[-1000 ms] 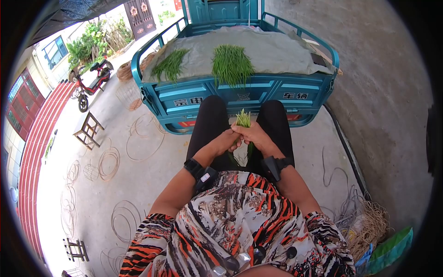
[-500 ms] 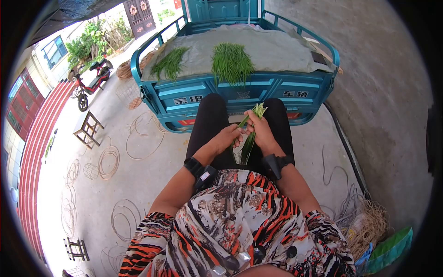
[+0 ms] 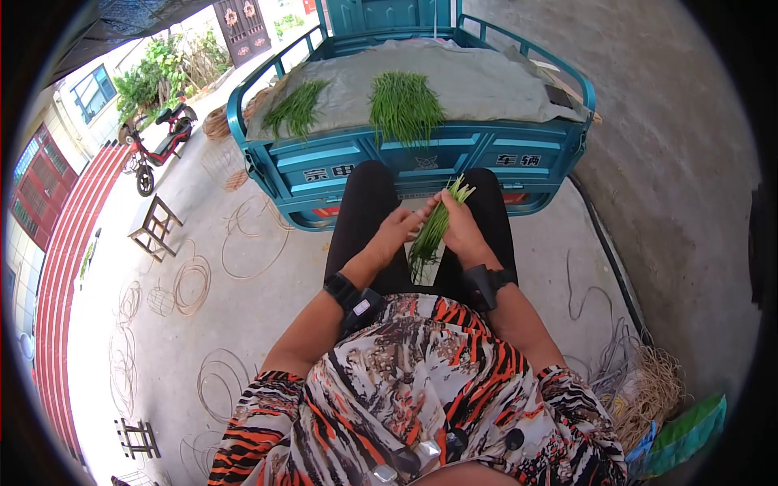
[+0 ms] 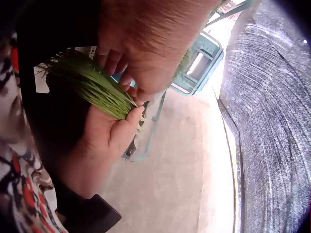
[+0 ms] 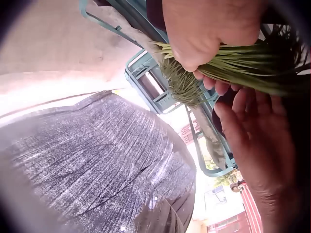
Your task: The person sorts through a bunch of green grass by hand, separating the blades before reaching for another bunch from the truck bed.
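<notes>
A bunch of long green chives [image 3: 429, 236] hangs between the person's thighs, pale cut ends up and dark leafy tips down. The right hand [image 3: 461, 227] grips it near the cut ends, thumb laid across the stems in the left wrist view. Beside the bunch is the left hand [image 3: 396, 232], its fingertips right at the stems. In the right wrist view the left palm [image 5: 260, 131] faces the chives with fingers loosely extended. Ahead, a thick pile of chives [image 3: 405, 107] and a smaller pile [image 3: 298, 109] lie on a grey cover [image 3: 340, 89].
The cover lies over the bed of a teal cargo tricycle [image 3: 389, 166] just beyond the knees. To the left stand a wooden stool [image 3: 154, 227] and a red scooter [image 3: 162, 146], with wire hoops [image 3: 191, 287] on the concrete. Dry straw-like strands [image 3: 652, 389] lie at lower right.
The hands were together around the bunch, then drew apart. The right hand has moved up and right with the chives; the left fingers have loosened alongside the stems.
</notes>
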A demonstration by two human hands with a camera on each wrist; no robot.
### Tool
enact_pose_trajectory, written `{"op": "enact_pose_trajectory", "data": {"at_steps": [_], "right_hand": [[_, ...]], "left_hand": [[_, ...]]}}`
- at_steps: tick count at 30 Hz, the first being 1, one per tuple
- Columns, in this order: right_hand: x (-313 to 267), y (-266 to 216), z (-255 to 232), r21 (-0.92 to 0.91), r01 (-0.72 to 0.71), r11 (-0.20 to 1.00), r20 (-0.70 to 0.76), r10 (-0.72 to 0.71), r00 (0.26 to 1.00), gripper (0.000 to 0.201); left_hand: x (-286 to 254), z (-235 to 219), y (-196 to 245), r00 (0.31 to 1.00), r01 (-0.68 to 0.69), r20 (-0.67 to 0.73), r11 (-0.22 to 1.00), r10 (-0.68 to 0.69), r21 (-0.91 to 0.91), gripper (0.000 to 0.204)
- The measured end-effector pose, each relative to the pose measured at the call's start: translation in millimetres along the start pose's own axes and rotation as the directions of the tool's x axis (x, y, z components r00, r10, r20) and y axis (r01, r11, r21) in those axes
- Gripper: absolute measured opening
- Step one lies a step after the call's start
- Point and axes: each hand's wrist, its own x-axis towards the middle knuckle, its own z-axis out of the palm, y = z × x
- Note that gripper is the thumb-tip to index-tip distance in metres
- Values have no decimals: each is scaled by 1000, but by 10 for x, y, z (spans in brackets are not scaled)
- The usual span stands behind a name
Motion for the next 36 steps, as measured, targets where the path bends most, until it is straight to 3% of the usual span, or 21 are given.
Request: {"op": "enact_pose_trajectory", "data": {"at_steps": [2, 6, 8, 9, 12, 15, 18, 19, 22, 23, 26, 29, 32, 36], "right_hand": [[8, -18, -60, 57, -53, 997, 93, 47, 995, 23], [87, 69, -84, 195, -167, 966, 202, 127, 971, 22], [-5, 103, 111, 200, -171, 965, 169, 138, 976, 22], [-2, 128, 129, 195, -184, 963, 258, 131, 957, 22], [-20, 88, 107, 46, -143, 989, 218, 129, 967, 23], [-5, 53, 53, -109, -49, 993, 173, 68, 983, 23], [41, -55, -9, 101, -20, 995, 104, 9, 995, 26], [71, -97, -31, 160, -17, 987, 124, -3, 992, 37], [119, -209, -102, 111, 111, 988, 129, -125, 984, 49], [171, -211, -144, 58, 156, 986, 71, -160, 985, 57], [154, -255, -92, -125, 320, 939, 4, -322, 947, 57], [153, -209, -87, -299, 332, 895, 27, -340, 940, 57], [96, -205, -96, -318, 233, 919, 227, -165, 960, 57], [86, -238, -112, -195, 176, 965, 162, -146, 976, 54]], "left_hand": [[-34, 3, 43, 998, -57, -46, 991, 52, -122, 42], [-111, 120, 219, 994, -81, 58, 974, 95, -212, 46], [-105, 138, 197, 989, -2, 138, 954, 45, -300, 44], [-99, 142, 184, 983, 40, 181, 939, 24, -341, 42], [-75, 34, 197, 935, 213, 337, 935, -111, -283, 40], [-70, 46, 212, 904, 236, 400, 956, -150, -175, 36], [-60, 7, 177, 891, 267, 410, 955, -193, -132, 30], [-66, -5, 177, 890, 272, 419, 947, -181, -168, 29], [-97, -18, 192, 885, 286, 438, 926, -157, -247, 25], [-107, -16, 202, 884, 290, 441, 923, -157, -253, 24], [-92, -11, 186, 883, 303, 439, 917, -169, -258, 23], [-77, 3, 173, 877, 324, 442, 912, -188, -253, 23], [-90, 22, 194, 877, 306, 439, 931, -194, -201, 23], [-84, 4, 172, 874, 281, 455, 942, -172, -184, 22]]}}
